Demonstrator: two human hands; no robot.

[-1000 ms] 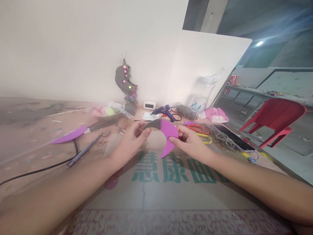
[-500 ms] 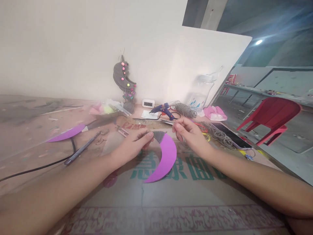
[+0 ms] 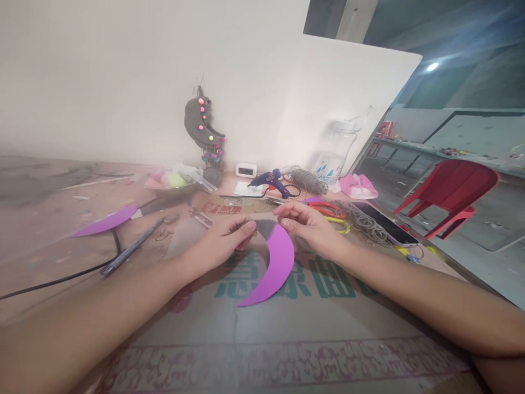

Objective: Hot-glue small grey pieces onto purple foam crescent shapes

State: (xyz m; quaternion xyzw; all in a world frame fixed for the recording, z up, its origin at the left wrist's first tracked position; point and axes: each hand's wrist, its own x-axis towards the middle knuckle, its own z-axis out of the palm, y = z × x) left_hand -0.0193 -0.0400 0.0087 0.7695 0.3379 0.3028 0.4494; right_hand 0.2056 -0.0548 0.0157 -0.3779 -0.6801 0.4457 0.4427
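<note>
A purple crescent cutout (image 3: 281, 262), one end wrapped in grey yarn (image 3: 266, 229), is held above the table. My left hand (image 3: 229, 235) pinches the wrapped end between thumb and fingers. At the crescent's upper right edge, where the wrapping stops, is my right hand (image 3: 305, 224). Its fingers are curled and its thumb is drawn in by the edge; whatever it grips is too small or hidden to see. Orange-handled scissors (image 3: 326, 209) and a yellow-handled tool (image 3: 339, 224) lie just behind the right hand.
A blue glue gun (image 3: 273, 181), a grey yarn bundle (image 3: 307, 180) and a clear bottle (image 3: 336, 153) stand along the wall. A phone (image 3: 385, 224) lies right. Left are another purple cutout (image 3: 109, 221) and a pen (image 3: 133, 246). A decorated grey crescent (image 3: 199, 123) leans against the wall.
My right hand has come left and slightly down to the crescent's upper edge, uncovering the orange scissor handles. My left hand keeps its pinch. The whole view has shifted slightly.
</note>
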